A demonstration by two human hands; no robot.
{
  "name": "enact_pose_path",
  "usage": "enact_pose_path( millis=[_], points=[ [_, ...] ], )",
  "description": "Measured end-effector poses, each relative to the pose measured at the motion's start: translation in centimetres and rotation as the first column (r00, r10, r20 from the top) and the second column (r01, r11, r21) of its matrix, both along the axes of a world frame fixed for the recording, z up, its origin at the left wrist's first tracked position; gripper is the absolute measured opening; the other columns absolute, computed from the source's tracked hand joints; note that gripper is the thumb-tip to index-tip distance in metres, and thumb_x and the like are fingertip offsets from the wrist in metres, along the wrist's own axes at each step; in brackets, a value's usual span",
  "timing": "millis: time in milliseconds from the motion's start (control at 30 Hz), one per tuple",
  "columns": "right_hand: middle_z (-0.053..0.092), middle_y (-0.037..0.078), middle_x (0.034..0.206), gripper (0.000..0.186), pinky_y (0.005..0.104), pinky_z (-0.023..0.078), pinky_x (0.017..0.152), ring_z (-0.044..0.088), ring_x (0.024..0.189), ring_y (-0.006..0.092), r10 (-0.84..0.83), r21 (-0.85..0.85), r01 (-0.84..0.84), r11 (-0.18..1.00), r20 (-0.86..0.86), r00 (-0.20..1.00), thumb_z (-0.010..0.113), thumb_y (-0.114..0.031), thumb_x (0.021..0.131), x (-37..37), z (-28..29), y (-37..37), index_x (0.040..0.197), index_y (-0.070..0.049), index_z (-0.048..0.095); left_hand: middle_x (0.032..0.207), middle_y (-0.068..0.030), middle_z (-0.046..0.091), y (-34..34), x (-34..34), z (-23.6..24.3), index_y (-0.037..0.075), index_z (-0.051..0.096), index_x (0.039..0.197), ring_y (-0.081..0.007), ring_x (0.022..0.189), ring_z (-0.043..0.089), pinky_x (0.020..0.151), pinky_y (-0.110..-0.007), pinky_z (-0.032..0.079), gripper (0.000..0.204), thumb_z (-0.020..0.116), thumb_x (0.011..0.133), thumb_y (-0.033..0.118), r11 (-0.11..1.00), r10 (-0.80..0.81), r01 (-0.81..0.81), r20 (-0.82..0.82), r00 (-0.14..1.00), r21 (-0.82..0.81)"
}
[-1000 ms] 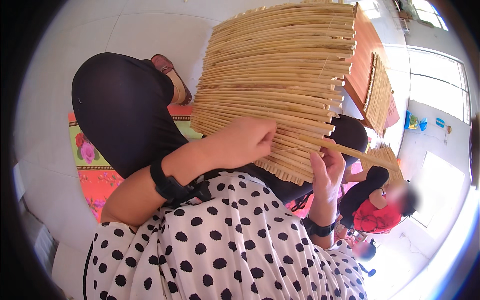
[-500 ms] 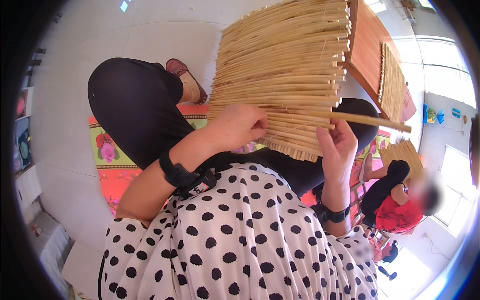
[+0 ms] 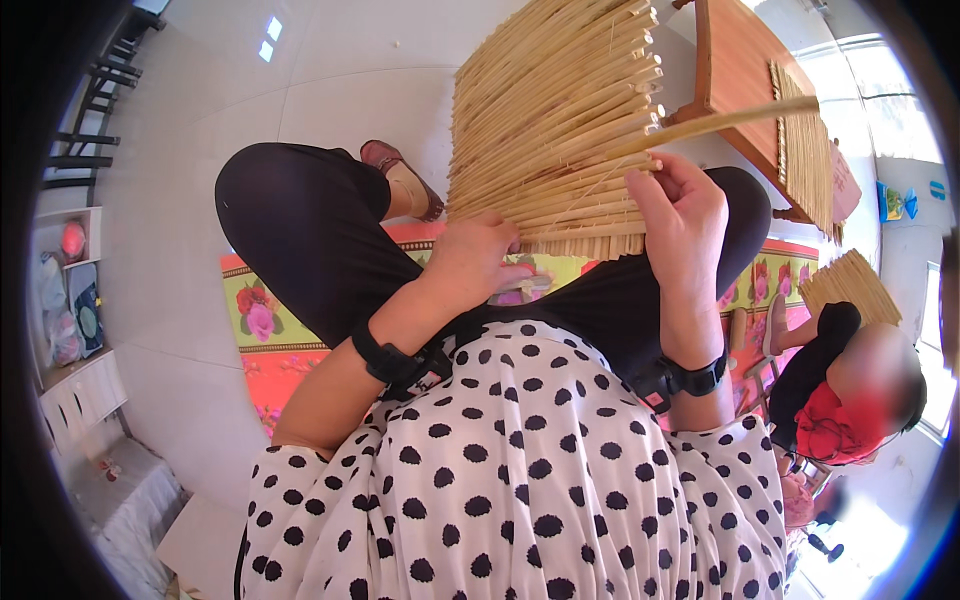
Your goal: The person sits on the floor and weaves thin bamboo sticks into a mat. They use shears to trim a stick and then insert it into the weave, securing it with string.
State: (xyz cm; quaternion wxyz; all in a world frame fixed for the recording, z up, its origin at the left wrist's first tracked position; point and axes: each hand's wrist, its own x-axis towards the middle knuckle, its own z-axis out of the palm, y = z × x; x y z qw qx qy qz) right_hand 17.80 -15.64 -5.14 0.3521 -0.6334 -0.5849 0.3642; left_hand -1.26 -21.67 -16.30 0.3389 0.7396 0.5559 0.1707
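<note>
A mat of straw-coloured reed stalks [image 3: 550,120] laid side by side slants up and away from my lap. My left hand [image 3: 473,255] is closed on its near left edge, fingers curled over the stalks. At the right edge, my right hand [image 3: 688,205] pinches the stalk ends between thumb and fingers. One longer reed stalk [image 3: 740,120] lies across the mat just beyond my right fingertips and sticks far out to the right. Thin loose fibres cross the near stalks. My fingertips under the mat are hidden.
A brown wooden table [image 3: 735,60] at the far right carries another reed mat [image 3: 803,150]. A floral cloth [image 3: 262,315] lies beneath my legs. To the right sits a person in red [image 3: 835,420] near another reed mat [image 3: 850,285]. Shelves [image 3: 75,290] line the left side.
The mat has tilted, its right side swinging away from me. The long stalk's outer end now points farther up and away. Both hands stay closed at the near edge; the whole view has shifted.
</note>
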Motion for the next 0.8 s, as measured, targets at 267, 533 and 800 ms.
enact_pose_path(
  millis=[267,533,800],
  points=[
    [0.072,0.014,0.078,0.028,0.0265,0.053,0.065,0.067,0.068,0.0127,-0.028,0.071,0.035,0.997,-0.093,0.995,0.067,-0.015,0.079,-1.1,-0.4,1.1,0.094,0.009,0.068,0.08,-0.0078,0.06,0.3,1.1,0.3,0.005,0.065,0.082,-0.0314,0.076,0.064,0.068,-0.041,0.052,0.023,0.075,0.077,0.025,0.981,0.095,-0.068,-0.142,0.985,0.184],
    [0.071,0.012,0.08,0.03,0.025,0.051,0.065,0.065,0.069,0.0109,0.009,0.022,-0.008,1.0,-0.053,0.999,0.067,-0.016,0.08,0.0,-1.1,1.2,0.096,0.009,0.067,0.084,-0.0102,0.065,0.4,-2.2,0.9,-0.001,0.058,0.081,-0.0218,0.073,0.064,0.068,-0.035,0.051,0.01,0.061,0.086,0.008,0.996,0.084,-0.084,0.364,0.928,-0.016],
    [0.07,0.006,0.084,0.024,0.0207,0.048,0.066,0.062,0.076,0.0051,0.115,-0.056,-0.114,0.992,0.011,0.993,0.066,-0.01,0.087,1.5,-1.2,0.2,0.101,0.009,0.065,0.074,-0.0099,0.062,1.4,-2.3,3.8,0.006,0.049,0.086,-0.0207,0.07,0.065,0.066,-0.034,0.053,0.016,0.047,0.098,0.016,0.841,0.482,0.05,0.787,0.384,-0.539]
  ],
)
